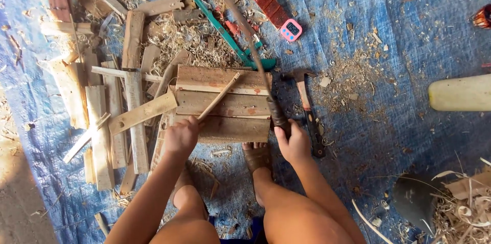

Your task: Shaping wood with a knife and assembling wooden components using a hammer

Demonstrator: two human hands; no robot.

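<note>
My left hand [181,135] grips the near end of a thin wooden stick [220,96] that lies slanted across a slatted wooden block [225,105]. My right hand [292,142] is closed around the dark handle of a long curved blade [240,24], whose blade reaches away over the block's right side. My sandalled foot [257,156] rests against the block's near edge. Both knees show at the bottom of the view.
A claw hammer [307,106] lies right of the block on the blue tarp [399,44]. A green-framed saw [220,24], a pink timer [291,30], scrap planks [102,116] and shavings surround it. A pale cylinder [460,93] sits at the right edge.
</note>
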